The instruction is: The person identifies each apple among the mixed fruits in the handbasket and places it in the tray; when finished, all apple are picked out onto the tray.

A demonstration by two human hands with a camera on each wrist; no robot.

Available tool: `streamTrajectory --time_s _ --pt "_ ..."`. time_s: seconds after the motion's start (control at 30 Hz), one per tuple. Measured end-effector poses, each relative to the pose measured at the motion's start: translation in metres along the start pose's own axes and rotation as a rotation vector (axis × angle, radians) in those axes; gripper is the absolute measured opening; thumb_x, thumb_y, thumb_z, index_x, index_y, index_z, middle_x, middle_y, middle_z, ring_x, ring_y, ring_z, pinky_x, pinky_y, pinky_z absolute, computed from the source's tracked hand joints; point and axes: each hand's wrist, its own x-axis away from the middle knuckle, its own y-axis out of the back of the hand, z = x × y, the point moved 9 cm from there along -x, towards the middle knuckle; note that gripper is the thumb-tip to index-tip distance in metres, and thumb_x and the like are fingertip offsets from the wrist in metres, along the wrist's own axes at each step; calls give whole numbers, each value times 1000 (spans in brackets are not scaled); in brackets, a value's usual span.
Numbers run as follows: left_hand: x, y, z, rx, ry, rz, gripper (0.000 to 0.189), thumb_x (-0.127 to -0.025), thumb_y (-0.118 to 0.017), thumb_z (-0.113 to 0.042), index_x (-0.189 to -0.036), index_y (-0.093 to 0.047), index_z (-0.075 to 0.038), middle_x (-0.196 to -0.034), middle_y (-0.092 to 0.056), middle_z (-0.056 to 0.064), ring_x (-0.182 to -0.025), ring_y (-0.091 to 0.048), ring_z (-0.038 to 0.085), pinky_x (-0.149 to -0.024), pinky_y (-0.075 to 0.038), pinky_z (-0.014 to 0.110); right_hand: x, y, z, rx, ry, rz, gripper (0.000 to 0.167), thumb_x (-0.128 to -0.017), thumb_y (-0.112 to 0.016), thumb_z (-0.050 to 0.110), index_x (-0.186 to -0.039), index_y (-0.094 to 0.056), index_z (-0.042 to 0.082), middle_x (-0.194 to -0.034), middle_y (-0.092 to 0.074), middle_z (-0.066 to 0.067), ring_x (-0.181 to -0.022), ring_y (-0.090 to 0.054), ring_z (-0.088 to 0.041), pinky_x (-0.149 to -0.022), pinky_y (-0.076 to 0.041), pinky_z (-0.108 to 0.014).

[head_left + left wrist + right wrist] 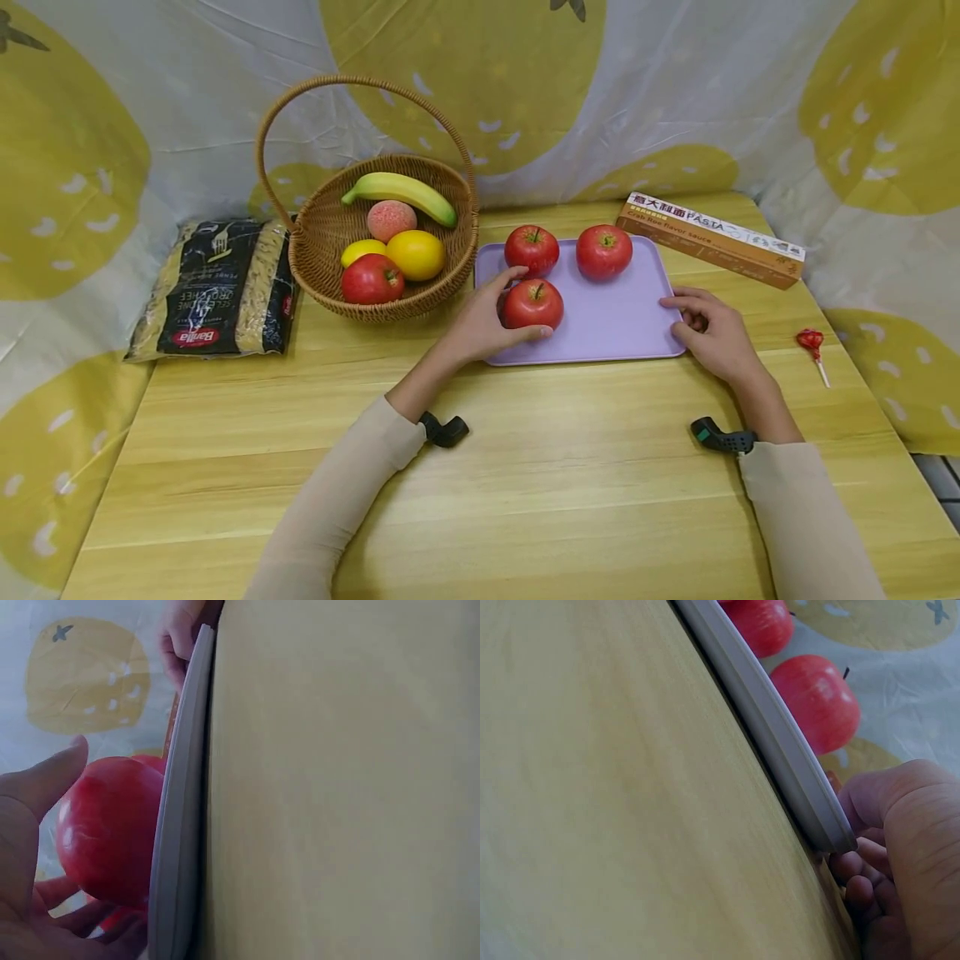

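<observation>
Three red apples sit on a lilac tray (pixel 615 321): a near one (pixel 534 307), a far left one (pixel 531 250) and a far right one (pixel 604 252). My left hand (pixel 487 321) is spread around the near apple, thumb on the front side and fingers on the far side. In the left wrist view, a gap shows between the palm and this apple (pixel 112 829); firm contact is unclear. At the tray's right edge, my right hand (pixel 712 333) pinches the rim, its other fingers curled, as the right wrist view shows beside the tray rim (pixel 780 742).
A wicker basket (pixel 318 250) with a banana, a peach, lemons and an apple stands left of the tray. Farther left lies a pasta bag (pixel 213 287). Behind the tray's right side is a pasta box (pixel 708 242). A red lollipop (pixel 811 342) lies at the right.
</observation>
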Motion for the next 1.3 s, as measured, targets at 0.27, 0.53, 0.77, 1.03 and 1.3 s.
streamTrajectory --time_s 0.27,0.53,0.77,1.03,1.3 --pt "16 19 -35 -48 -192 -61 89 -76 -88 -53 -149 -50 -20 -148 -56 0 -132 -56 22 -110 -49 41 0 2 1 -4 5 -12 32 -94 -64 5 -125 -73 5 -142 -58 -16 -86 -45 -13 -70 -34 -18" --pt "37 50 -61 205 -270 -74 72 -79 -91 -33 -141 -58 -20 -138 -62 -5 -131 -55 6 -108 -51 28 -1 2 1 -2 5 -10 32 -94 -64 4 -125 -73 5 -142 -58 -16 -85 -45 -12 -70 -34 -18" --pt "48 87 -68 216 -311 -109 71 -80 -91 -19 -142 -58 -18 -139 -62 -2 -128 -57 13 -109 -51 33 0 1 0 10 -4 -1 32 -95 -65 6 -126 -73 6 -144 -57 -16 -87 -45 -14 -71 -34 -18" --pt "67 138 -60 167 -206 -154 65 -82 -86 -5 -141 -58 -7 -142 -59 9 -134 -55 22 -113 -49 42 -1 -1 2 12 10 10 32 -94 -64 5 -125 -73 6 -143 -58 -16 -87 -46 -14 -71 -34 -18" --pt "65 178 -10 33 -43 -170 63 -86 -85 -33 -142 -58 -24 -142 -58 -2 -138 -52 21 -114 -47 47 0 1 5 5 19 -9 32 -92 -65 3 -123 -74 5 -140 -60 -16 -85 -46 -11 -70 -34 -18"
